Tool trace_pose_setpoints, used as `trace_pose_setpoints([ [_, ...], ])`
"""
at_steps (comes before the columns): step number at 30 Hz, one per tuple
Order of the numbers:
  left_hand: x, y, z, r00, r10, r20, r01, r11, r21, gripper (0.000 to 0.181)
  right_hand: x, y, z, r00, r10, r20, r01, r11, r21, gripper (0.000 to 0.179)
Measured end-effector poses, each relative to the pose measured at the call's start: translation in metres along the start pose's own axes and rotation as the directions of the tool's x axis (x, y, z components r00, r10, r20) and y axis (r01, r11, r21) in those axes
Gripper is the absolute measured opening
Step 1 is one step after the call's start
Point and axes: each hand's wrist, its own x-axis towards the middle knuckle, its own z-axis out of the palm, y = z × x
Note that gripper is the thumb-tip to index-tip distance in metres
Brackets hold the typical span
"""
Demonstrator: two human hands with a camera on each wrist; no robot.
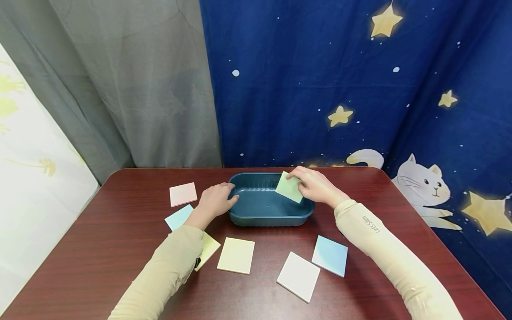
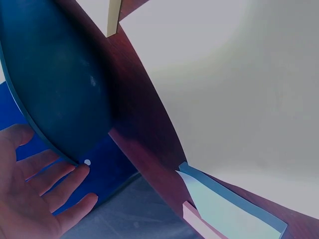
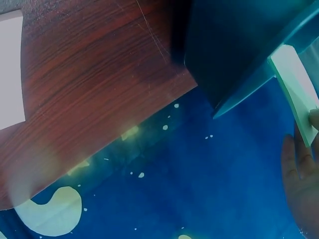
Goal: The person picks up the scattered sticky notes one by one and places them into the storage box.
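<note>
A dark blue-green oblong basin (image 1: 272, 221) stands at the back middle of the table. My left hand (image 1: 216, 200) is at its left end, fingertips right at the rim; in the left wrist view that hand (image 2: 40, 184) has its fingers spread and fairly straight beside the rim. My right hand (image 1: 314, 183) pinches a light green sticky note pad (image 1: 290, 188) by its upper right edge, tilted over the basin's right end. In the right wrist view the green pad (image 3: 291, 82) shows edge-on, overlapping the basin's rim, with the right hand (image 3: 304, 184) partly cut off.
Left of the basin lie a pink pad (image 1: 183, 194) and a light blue pad (image 1: 179, 216). A yellow pad (image 1: 210, 247) is partly under my left sleeve. Nearer are a pale yellow pad (image 1: 236, 255), a white pad (image 1: 298, 276) and a blue pad (image 1: 330, 256). Curtains hang behind the table.
</note>
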Motion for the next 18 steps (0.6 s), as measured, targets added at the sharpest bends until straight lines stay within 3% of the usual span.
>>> trace_pose_setpoints([
  [18, 0.001, -0.001, -0.001, 1.000, 0.005, 0.003, -0.005, 1.000, 0.002, 0.045, 0.004, -0.004, 0.018, 0.998, 0.019, 0.059, -0.022, 0.998, 0.061, 0.031],
])
